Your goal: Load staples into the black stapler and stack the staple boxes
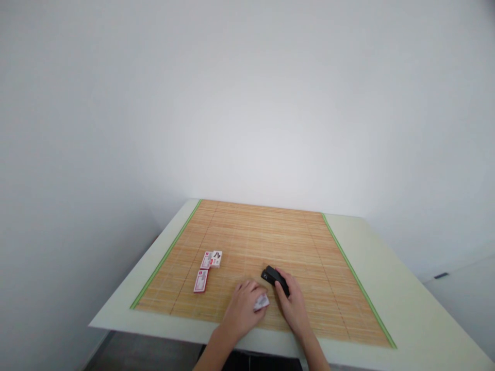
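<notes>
A black stapler rests on the bamboo mat with my right hand wrapped round its back end. Its front points up and to the left. Just left of it, my left hand is closed on a small white-and-pink box, partly covered by the fingers. Farther left lie more small boxes: a white staple box with a dark stapler picture, a pink-and-white box touching it, and another pink-and-white box nearer me.
The bamboo mat with green edging covers the middle of a white table. White walls stand behind and to the left. A white surface with a dark handle is at the right. The table's front edge runs close to my body.
</notes>
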Demonstrator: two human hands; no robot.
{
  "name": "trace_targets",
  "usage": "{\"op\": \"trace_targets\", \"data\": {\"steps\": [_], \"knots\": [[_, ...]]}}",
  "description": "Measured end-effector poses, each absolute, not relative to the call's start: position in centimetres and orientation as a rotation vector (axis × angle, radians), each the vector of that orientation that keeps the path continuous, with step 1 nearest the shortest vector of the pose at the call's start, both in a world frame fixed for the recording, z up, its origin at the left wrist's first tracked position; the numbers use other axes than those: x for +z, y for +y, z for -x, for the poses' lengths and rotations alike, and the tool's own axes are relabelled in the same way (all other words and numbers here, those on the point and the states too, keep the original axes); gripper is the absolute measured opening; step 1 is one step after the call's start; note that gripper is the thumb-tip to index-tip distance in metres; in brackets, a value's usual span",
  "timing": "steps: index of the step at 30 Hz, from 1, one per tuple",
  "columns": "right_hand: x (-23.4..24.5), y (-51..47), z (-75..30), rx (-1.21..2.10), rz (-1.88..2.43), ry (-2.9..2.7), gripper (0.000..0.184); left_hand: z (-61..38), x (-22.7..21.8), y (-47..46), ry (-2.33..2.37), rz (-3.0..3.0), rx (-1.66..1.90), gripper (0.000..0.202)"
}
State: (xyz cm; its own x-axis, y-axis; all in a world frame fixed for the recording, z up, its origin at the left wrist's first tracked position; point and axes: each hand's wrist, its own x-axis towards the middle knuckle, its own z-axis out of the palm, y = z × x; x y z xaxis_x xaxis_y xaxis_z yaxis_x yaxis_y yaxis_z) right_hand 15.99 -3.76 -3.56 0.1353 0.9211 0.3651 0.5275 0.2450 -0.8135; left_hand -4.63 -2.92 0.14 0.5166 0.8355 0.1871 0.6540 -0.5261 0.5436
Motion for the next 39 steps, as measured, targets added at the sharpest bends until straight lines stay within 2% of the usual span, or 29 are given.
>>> {"op": "trace_targets", "data": {"steps": [8, 14, 16, 19, 22, 27, 34, 39], "knots": [[-3.8, -3.7, -16.0, 0.465, 1.440, -1.501, 0.042, 12.3, -1.3, -0.7, 1.944, -2.214, 0.845, 0.029], [-4.3, -3.7, -16.1, 0.474, 1.481, -1.500, 0.041, 14.4, -1.2, 0.1, 2.188, -2.062, 0.948, 0.028], [-4.6, -3.9, -16.0, 0.457, 1.500, -1.497, 0.044, 14.4, -1.4, 0.2, 2.255, -2.029, 0.943, 0.030], [-4.7, -4.6, -16.1, 0.448, 1.529, -1.515, 0.052, 14.5, -2.0, 0.3, 2.341, -1.966, 0.973, 0.044], [-4.3, -5.7, -16.6, 0.443, 1.528, -1.604, 0.056, 15.2, -2.9, 0.6, 2.302, -1.916, 1.074, 0.053], [-2.7, -6.8, -17.8, 0.550, 1.517, -1.732, 0.056, 16.9, -4.3, 1.9, 1.933, -1.770, 1.231, 0.050], [-1.6, -5.3, -14.8, 0.756, 1.517, -1.773, 0.046, 16.8, -4.9, 3.7, 1.808, -1.632, 1.273, 0.048], [-1.7, -4.2, -10.2, 0.746, 1.446, -1.715, 0.064, 16.8, -4.8, 3.7, 1.806, -1.677, 1.258, 0.049]]}}
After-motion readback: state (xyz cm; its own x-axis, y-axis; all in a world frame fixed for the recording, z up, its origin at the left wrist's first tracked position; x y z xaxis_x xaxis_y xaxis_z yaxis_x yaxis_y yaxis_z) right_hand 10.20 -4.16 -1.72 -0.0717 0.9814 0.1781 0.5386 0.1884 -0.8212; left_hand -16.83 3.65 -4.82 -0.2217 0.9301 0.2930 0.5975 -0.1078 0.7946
